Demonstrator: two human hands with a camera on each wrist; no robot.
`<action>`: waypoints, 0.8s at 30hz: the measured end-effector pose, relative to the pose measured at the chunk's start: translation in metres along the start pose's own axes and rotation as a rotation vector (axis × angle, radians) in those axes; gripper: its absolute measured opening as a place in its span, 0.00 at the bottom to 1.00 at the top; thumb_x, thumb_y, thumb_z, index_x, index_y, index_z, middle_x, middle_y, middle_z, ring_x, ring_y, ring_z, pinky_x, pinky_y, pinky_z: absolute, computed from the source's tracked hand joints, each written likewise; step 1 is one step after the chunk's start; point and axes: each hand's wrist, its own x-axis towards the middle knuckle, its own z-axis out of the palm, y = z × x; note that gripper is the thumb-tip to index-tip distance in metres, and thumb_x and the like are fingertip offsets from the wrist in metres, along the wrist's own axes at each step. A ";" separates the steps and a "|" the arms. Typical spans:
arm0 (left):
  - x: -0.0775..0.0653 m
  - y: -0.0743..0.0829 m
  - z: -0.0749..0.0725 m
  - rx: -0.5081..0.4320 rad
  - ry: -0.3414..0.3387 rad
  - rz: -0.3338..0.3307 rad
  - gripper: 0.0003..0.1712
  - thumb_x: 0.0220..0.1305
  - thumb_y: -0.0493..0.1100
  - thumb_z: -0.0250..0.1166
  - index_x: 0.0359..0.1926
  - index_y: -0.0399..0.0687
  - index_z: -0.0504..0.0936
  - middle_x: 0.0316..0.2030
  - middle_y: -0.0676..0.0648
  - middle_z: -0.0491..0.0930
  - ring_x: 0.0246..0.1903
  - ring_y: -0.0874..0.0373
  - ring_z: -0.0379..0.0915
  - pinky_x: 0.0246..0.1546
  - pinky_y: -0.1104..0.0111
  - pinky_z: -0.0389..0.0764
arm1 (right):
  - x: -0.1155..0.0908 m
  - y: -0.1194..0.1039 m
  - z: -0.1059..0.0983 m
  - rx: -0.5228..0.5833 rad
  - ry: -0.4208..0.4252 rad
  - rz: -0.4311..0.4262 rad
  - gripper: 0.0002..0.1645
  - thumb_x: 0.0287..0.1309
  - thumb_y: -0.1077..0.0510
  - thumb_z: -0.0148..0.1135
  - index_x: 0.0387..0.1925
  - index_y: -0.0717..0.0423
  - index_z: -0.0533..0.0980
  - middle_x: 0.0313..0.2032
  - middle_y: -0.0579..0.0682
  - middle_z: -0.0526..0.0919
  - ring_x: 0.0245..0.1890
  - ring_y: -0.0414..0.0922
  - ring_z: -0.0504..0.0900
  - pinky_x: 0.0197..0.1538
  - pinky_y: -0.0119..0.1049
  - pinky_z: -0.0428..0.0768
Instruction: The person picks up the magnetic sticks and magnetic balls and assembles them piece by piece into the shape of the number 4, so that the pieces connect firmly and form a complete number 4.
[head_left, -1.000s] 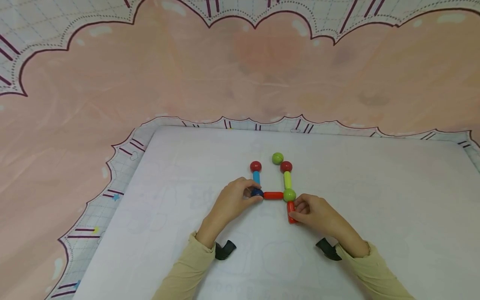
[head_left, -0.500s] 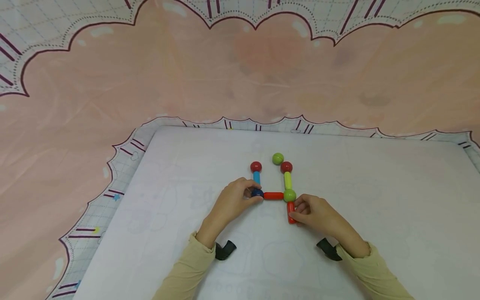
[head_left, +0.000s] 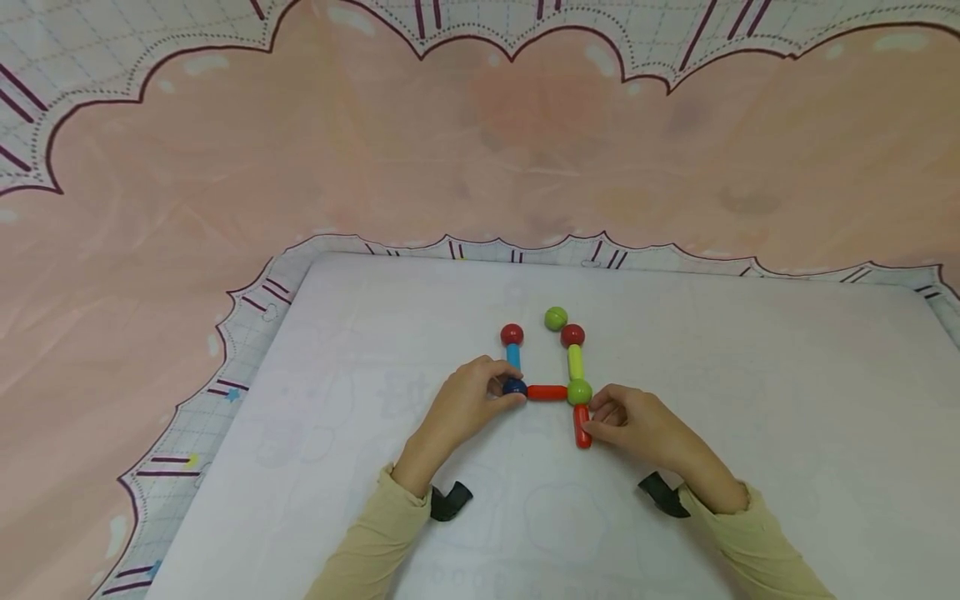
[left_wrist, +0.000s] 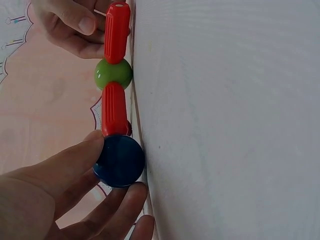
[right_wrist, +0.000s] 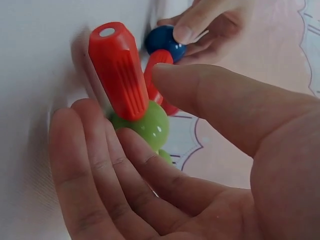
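Observation:
A toy figure of coloured rods and balls lies on the white table. My left hand (head_left: 468,398) pinches its dark blue ball (left_wrist: 120,161) between thumb and fingers. From that ball a red rod (head_left: 547,392) runs across to a green ball (head_left: 579,392). A second red rod (right_wrist: 118,70) sticks out from the green ball toward me, its end showing a pale disc. Around this rod my right hand (head_left: 633,423) stays with loosely bent fingers; in the right wrist view the thumb stands apart from it. A light blue rod (head_left: 513,356) and a yellow rod (head_left: 575,362) point away from me.
Red balls (head_left: 512,334) cap both far rods. Another green ball (head_left: 556,317) sits right by the right-hand red one. The white tabletop (head_left: 787,400) has a patterned cloth edge showing behind it, and dark straps (head_left: 663,495) hang at both wrists.
The right hand's thumb and fingers have loosened from the near red rod and drawn slightly to the right. The left hand and the figure have stayed in place.

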 end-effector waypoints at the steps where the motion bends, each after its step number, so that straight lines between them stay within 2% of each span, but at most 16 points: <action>1: 0.000 0.000 0.000 -0.001 0.000 0.000 0.15 0.60 0.48 0.73 0.48 0.51 0.86 0.35 0.53 0.80 0.35 0.61 0.76 0.37 0.70 0.78 | 0.000 0.000 -0.001 -0.003 0.001 -0.004 0.15 0.60 0.56 0.68 0.42 0.62 0.78 0.32 0.47 0.81 0.35 0.42 0.78 0.38 0.33 0.79; 9: 0.000 0.000 0.000 0.004 -0.006 -0.006 0.16 0.60 0.49 0.72 0.48 0.52 0.86 0.35 0.53 0.80 0.36 0.61 0.76 0.38 0.69 0.78 | 0.001 -0.001 -0.009 -0.034 0.032 -0.039 0.13 0.60 0.59 0.68 0.43 0.62 0.78 0.34 0.48 0.82 0.36 0.43 0.79 0.41 0.36 0.81; 24: 0.000 0.000 0.000 -0.007 -0.007 -0.003 0.16 0.59 0.48 0.73 0.48 0.51 0.86 0.35 0.52 0.80 0.35 0.62 0.76 0.37 0.70 0.78 | 0.006 -0.008 -0.023 -0.037 0.054 -0.066 0.14 0.61 0.58 0.67 0.45 0.62 0.77 0.38 0.50 0.83 0.40 0.45 0.81 0.47 0.44 0.84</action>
